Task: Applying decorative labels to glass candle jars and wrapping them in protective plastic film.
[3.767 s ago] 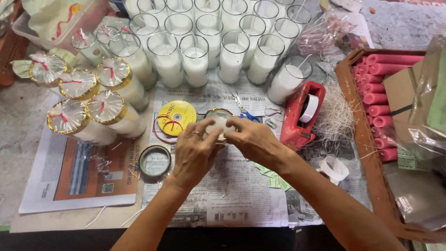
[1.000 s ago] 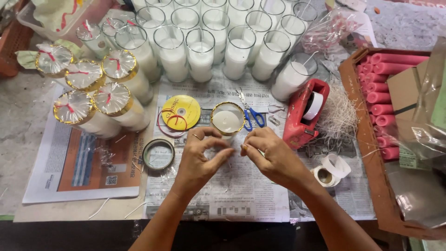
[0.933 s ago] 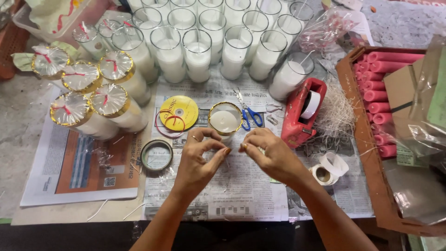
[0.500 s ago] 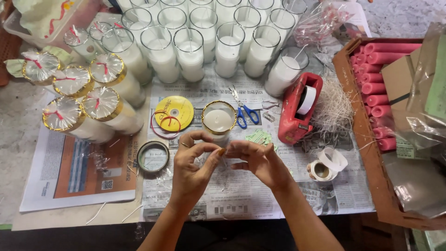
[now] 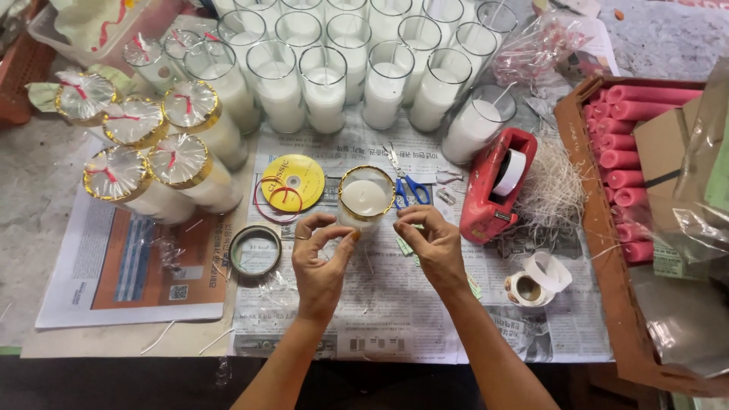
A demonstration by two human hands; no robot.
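Surface: grey stone table (image 5: 30, 197).
Directly on it: spread newspaper sheets (image 5: 395, 319), a wooden tray (image 5: 607, 304) at the right.

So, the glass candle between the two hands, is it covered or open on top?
Open. The glass candle stands upright and its white wax shows bare inside the gold rim, unlike the wrapped candles nearby.
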